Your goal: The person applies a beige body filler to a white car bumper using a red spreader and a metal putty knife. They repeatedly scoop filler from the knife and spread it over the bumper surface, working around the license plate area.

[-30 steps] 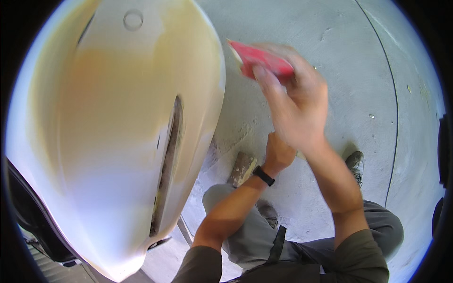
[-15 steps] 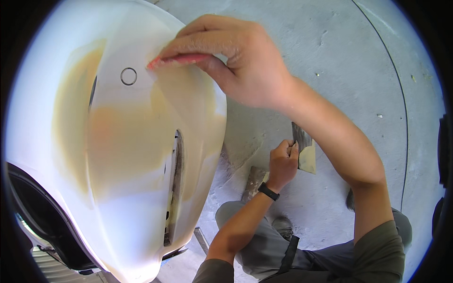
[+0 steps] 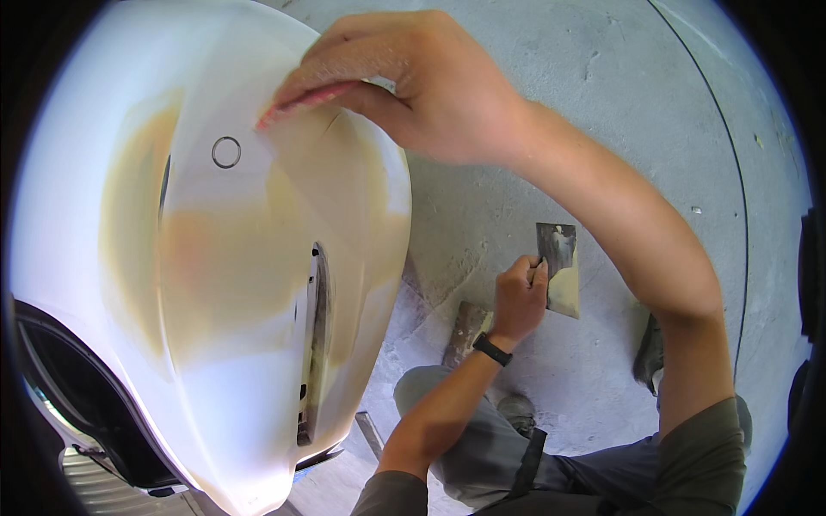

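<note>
A red putty spreader (image 3: 303,102) is pinched between the thumb and fingers of my right hand (image 3: 430,90). Its edge appears to meet the white car bumper (image 3: 237,408), just up and right of a round ring-shaped sensor (image 3: 226,152). Tan and yellowish filler patches (image 3: 232,288) spread across the bumper's middle and left side. Lower down, my left hand (image 3: 520,297), with a black band at the wrist, grips a thin dark plate (image 3: 559,245). Cream-coloured putty (image 3: 564,292) coats the lower part of that plate.
A long slot (image 3: 314,344) opens in the bumper's right part. A dark wheel arch (image 3: 77,396) lies at the lower left. On the grey concrete floor (image 3: 637,172), a stained flat piece (image 3: 467,331) rests behind my left wrist. My bent knee (image 3: 430,387) is close to the bumper.
My right hand has moved a little up and left with the spreader along the bumper. The left hand's plate has turned slightly, showing more of its face.
</note>
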A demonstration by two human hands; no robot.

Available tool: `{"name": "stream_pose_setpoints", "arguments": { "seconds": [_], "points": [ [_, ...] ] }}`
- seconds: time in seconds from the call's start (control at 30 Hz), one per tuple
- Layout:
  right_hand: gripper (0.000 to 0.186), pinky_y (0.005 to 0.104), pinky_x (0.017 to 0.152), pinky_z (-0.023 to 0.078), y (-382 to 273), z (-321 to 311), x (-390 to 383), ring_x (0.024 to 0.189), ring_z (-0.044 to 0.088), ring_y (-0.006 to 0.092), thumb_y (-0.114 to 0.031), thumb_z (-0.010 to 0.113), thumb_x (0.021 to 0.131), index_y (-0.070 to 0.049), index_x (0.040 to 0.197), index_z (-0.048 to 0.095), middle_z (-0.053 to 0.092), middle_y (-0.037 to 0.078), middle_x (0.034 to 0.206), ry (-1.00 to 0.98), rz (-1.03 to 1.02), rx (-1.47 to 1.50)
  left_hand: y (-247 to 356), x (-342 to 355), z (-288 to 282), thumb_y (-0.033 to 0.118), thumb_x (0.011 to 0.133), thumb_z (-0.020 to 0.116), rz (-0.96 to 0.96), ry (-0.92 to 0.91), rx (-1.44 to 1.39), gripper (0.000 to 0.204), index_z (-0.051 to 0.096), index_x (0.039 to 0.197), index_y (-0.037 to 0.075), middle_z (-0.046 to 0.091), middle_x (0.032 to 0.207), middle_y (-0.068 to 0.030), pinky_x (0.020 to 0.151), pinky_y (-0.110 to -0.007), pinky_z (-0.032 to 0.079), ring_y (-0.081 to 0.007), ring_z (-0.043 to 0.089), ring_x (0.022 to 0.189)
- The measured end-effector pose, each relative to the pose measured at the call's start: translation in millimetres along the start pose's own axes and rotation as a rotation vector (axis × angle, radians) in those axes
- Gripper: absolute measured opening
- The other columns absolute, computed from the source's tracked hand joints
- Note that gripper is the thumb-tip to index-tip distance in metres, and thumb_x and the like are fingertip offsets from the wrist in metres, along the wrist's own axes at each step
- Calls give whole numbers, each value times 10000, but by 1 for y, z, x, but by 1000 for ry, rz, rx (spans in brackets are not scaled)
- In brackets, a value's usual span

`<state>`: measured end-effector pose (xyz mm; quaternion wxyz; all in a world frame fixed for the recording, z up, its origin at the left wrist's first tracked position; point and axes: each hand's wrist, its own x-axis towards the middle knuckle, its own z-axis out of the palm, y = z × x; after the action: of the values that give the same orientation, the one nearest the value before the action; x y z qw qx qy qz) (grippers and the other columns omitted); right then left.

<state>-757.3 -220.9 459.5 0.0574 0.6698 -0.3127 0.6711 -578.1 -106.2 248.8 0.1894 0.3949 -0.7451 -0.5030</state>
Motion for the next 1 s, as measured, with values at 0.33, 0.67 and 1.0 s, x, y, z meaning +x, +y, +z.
{"name": "stream_pose_setpoints", "arguments": {
  "seconds": [0.33, 0.67, 1.0],
  "points": [
    [174, 406, 779, 564, 5, -10, 6, 907, 688, 336, -43, 688, 904, -60, 1065, 753, 715, 128, 970, -11, -47, 66, 2, 0, 4, 176, 1015, 615, 17, 1, 0, 231, 643, 919, -33, 554, 571, -60, 529, -331, 417, -113, 480, 520],
    [269, 399, 787, 564, -15, 3, -10, 909, 692, 338, 8, 661, 901, -88, 1133, 756, 722, 141, 994, 91, 31, 106, 16, -1, -3, 134, 1000, 609, 36, -4, 28, 206, 622, 877, -30, 549, 571, -99, 512, -360, 401, -187, 490, 497],
    [204, 367, 604, 556, -55, 39, -61, 814, 693, 224, -115, 706, 786, -221, 938, 791, 697, -14, 920, 200, 212, -230, -20, 4, 14, 195, 990, 653, 615, 110, 268, 184, 655, 974, 11, 681, 752, -132, 648, -389, 460, -263, 590, 632]
  ]
}}
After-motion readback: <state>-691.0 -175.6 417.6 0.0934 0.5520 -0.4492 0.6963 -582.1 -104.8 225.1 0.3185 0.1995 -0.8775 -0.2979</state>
